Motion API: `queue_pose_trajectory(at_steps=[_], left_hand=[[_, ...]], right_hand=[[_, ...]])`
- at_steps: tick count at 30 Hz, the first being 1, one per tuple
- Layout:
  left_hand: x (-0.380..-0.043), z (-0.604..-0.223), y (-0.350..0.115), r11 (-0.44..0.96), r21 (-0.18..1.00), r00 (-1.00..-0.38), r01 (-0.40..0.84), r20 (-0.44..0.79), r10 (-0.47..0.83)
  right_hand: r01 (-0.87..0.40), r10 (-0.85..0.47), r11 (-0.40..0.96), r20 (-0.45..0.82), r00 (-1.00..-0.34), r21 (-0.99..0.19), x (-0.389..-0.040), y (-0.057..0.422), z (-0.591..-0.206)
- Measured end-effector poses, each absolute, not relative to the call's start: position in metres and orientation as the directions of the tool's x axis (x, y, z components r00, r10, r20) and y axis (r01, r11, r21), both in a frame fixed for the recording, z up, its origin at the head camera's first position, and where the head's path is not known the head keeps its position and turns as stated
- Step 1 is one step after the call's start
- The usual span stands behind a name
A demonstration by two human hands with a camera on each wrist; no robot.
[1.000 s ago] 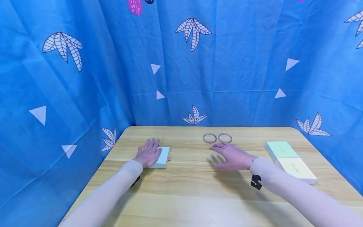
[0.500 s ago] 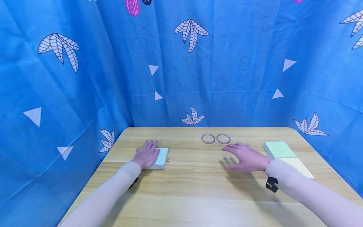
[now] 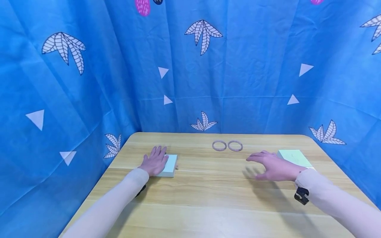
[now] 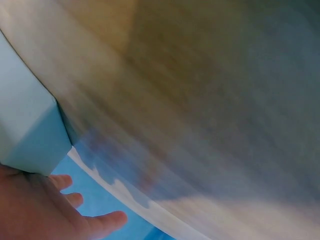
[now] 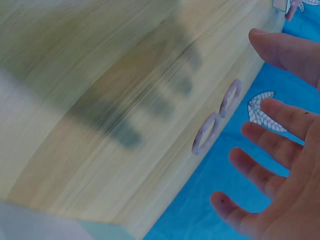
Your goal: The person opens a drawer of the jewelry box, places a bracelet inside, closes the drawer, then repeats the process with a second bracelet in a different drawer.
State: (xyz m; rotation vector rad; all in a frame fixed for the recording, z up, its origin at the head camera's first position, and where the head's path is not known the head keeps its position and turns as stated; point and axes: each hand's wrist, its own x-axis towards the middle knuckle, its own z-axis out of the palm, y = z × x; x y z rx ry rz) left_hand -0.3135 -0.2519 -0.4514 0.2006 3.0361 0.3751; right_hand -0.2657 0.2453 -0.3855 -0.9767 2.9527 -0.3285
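Note:
At the left of the table, a small pale blue box lies flat under my left hand, whose fingers are spread and rest on its top. In the left wrist view the box shows its corner beside the palm. My right hand hovers above the wood with nothing in it, fingers parted and slightly bent. Past its fingertips, two pinkish bangles lie side by side near the back edge. Behind the right hand sits a light green box, partly covered by the wrist.
The wooden table ends at a blue patterned curtain. A small tab sticks out of the pale blue box's right side. A pale box adjoining the green one is almost wholly hidden by the right forearm.
My right hand has drifted rightward above the table, away from the bangles and toward the green box. My left hand stays on the pale blue box.

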Motion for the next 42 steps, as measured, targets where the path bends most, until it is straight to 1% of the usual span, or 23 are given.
queue_pose_trajectory(at_steps=[12, 26, 42], left_hand=[[-0.318, -0.453, -0.254, 0.961, 0.248, -0.987, 0.124, -0.067, 0.145], [-0.322, -0.454, -0.253, 0.962, 0.246, -0.988, 0.121, -0.066, 0.141], [-0.324, -0.454, -0.252, 0.962, 0.246, -0.988, 0.119, -0.062, 0.138]], right_hand=[[-0.545, -0.548, 0.813, 0.047, -0.835, -0.203, -0.260, 0.283, -0.380], [-0.458, -0.473, 0.862, -0.017, -0.881, -0.216, -0.253, 0.311, -0.376], [-0.425, -0.441, 0.878, -0.031, -0.897, -0.219, -0.252, 0.335, -0.381]])
